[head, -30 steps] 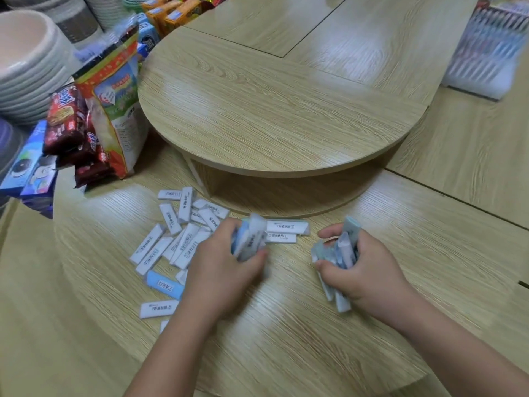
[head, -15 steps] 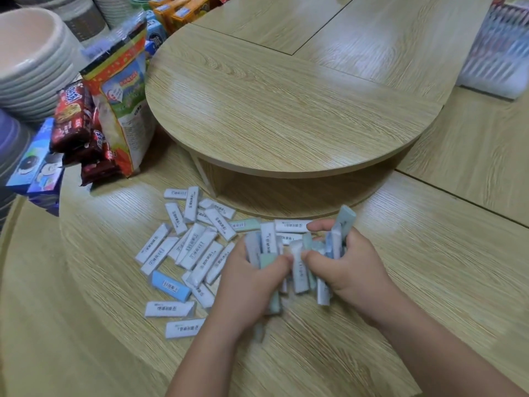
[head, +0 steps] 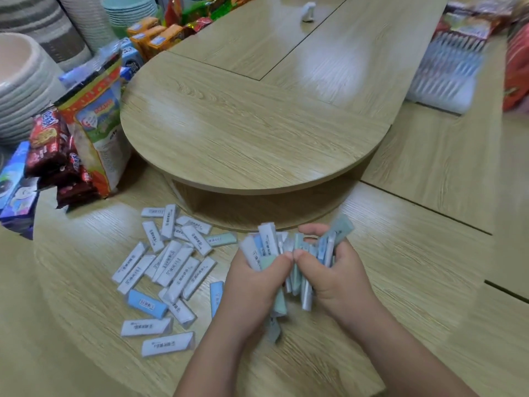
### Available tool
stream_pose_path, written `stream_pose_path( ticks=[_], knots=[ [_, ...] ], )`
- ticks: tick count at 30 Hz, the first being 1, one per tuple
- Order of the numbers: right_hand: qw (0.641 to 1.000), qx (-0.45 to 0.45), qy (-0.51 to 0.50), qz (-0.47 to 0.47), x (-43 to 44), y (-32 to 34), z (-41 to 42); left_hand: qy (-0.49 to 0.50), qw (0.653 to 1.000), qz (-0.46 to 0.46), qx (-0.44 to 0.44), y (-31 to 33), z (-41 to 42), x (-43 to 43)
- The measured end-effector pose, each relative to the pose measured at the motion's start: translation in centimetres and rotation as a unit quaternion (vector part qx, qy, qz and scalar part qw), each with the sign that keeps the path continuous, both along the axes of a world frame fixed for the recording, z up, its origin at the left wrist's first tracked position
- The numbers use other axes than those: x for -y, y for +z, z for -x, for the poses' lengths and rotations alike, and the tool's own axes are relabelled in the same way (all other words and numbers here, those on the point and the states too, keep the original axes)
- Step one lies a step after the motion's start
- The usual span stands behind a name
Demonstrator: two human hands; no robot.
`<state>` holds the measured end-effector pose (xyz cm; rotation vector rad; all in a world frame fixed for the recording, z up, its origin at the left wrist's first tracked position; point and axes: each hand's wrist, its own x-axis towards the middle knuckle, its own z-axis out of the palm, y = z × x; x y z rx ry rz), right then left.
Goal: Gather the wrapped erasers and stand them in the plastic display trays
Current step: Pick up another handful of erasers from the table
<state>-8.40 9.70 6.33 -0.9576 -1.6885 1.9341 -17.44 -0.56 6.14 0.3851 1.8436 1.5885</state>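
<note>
1. Hands sit at lower centre of the frame. The left hand (head: 252,279) and right hand (head: 335,279) are pressed together with thumbs tip to tip, each with its fingers curled round its share of one bundle (head: 276,242) of erasers.
2. A second ago the hands were apart with a fistful in each. Half a second ago they met, and now the two fistfuls are squeezed into a single bunch. Its ends poke up unevenly above the fingers and a few hang out below.
3. The loose erasers (head: 171,262) lie flat on the table (head: 400,282) left of the hands, in much the same scatter as before.
4. I'd say the gathering is only partly done. The merge looks like a way to square the bunch so one hand can carry it and the other can go back for more. Nothing stands in a tray yet.
5. A blurred white rack (head: 446,73) shows at upper right. I cannot tell whether it is one of the trays.
6. The bunch is ragged, and a low eraser looks ready to slip.
7. A raised round shelf (head: 243,133) sits above the hands, with snack bags (head: 94,124) and bowls (head: 23,81) at upper left.
</note>
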Motion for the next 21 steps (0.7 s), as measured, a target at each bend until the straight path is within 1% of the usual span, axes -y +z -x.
stream_pose_path(
  ticks=[4,10,15,18,21],
  knots=[
    [0.999,-0.004,-0.034,-0.008,-2.0,0.8,-3.2,-0.037,0.999,-0.012,-0.01,0.8,-2.4,-2.4],
    [0.995,-0.003,-0.101,0.003,-7.1,1.9,-10.5,-0.094,0.995,-0.026,-0.026,2.4,-9.1,-8.9],
    [0.99,-0.002,-0.138,0.016,-14.4,2.2,-18.6,-0.125,0.992,-0.017,-0.019,3.2,-16.9,-16.7],
    [0.99,0.005,-0.143,0.006,-19.6,2.3,-23.9,-0.129,0.991,-0.026,-0.016,3.6,-22.2,-22.4],
    [0.989,0.0,-0.148,0.019,-24.8,2.8,-28.8,-0.151,0.988,-0.034,-0.01,4.2,-26.8,-27.9]
  ],
)
